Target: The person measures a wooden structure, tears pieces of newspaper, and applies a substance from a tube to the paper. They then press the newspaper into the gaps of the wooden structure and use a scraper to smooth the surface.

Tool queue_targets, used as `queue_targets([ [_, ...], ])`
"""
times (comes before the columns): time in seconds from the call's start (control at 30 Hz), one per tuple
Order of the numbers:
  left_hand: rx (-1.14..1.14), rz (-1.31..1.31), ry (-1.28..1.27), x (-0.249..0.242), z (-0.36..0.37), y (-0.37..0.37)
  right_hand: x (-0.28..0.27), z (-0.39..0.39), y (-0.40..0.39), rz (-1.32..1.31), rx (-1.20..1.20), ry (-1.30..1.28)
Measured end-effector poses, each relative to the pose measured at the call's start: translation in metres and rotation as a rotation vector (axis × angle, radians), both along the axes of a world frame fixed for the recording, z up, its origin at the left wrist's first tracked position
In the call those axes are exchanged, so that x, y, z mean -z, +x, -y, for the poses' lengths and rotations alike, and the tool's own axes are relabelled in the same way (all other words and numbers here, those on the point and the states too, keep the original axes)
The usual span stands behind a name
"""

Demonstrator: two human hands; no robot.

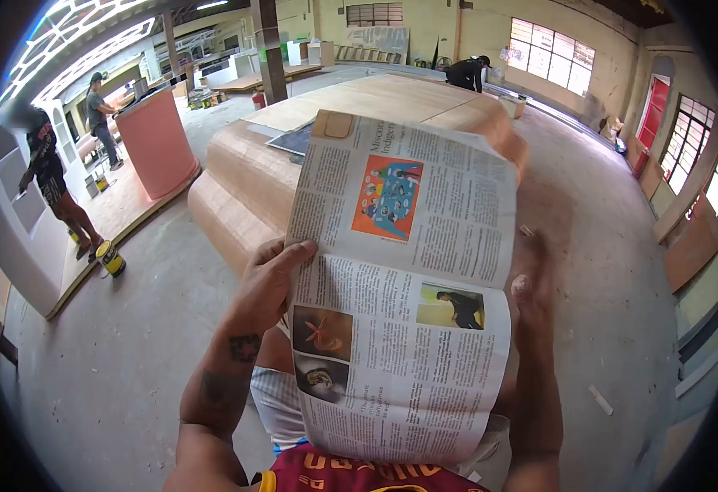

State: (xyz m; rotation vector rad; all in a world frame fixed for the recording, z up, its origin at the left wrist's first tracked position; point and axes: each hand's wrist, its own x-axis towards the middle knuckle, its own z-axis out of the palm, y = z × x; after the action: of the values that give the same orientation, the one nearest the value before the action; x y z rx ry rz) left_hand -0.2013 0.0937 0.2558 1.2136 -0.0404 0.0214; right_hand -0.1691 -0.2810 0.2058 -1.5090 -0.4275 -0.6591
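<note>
A newspaper sheet point(408, 344) is spread upright in front of me, with printed columns, an orange-and-blue illustration and several photos. My left hand point(273, 279) is closed on its left edge, the thumb lying over the front of the paper. At the right edge is my right hand point(531, 275), smeared by motion, so its grip on the paper cannot be made out. Beyond the newspaper stands a large curved wooden structure point(236, 184), partly hidden by it. A dark flat sheet point(291, 141) lies on top of that structure.
A person in dark clothes point(465, 74) bends at the structure's far end. Two more people, one in shorts point(51, 164) and one in grey point(98, 115), stand at left near a pink curved panel point(158, 143). A paint can point(110, 258) and a loose strip point(601, 400) are on the floor.
</note>
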Motion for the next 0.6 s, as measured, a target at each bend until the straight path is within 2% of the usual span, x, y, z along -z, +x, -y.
queue_targets([
  [0.1, 0.036, 0.014, -0.013, 0.010, 0.002, 0.006, 0.016, 0.005, 0.001, -0.510, -0.603, 0.250],
  [0.2, 0.065, 0.063, -0.028, 0.016, 0.001, 0.012, 0.002, -0.004, 0.003, -0.709, -0.698, 0.406],
  [0.23, 0.066, 0.094, -0.026, 0.015, 0.002, 0.013, -0.011, -0.006, 0.004, -0.627, -0.775, 0.351],
  [0.43, -0.027, 0.306, 0.082, -0.002, 0.009, 0.005, -0.052, -0.041, -0.003, -0.107, -0.222, 0.237],
  [0.6, -0.058, 0.457, 0.319, -0.004, -0.005, 0.004, -0.061, -0.029, 0.003, -0.069, -0.209, -0.030],
])
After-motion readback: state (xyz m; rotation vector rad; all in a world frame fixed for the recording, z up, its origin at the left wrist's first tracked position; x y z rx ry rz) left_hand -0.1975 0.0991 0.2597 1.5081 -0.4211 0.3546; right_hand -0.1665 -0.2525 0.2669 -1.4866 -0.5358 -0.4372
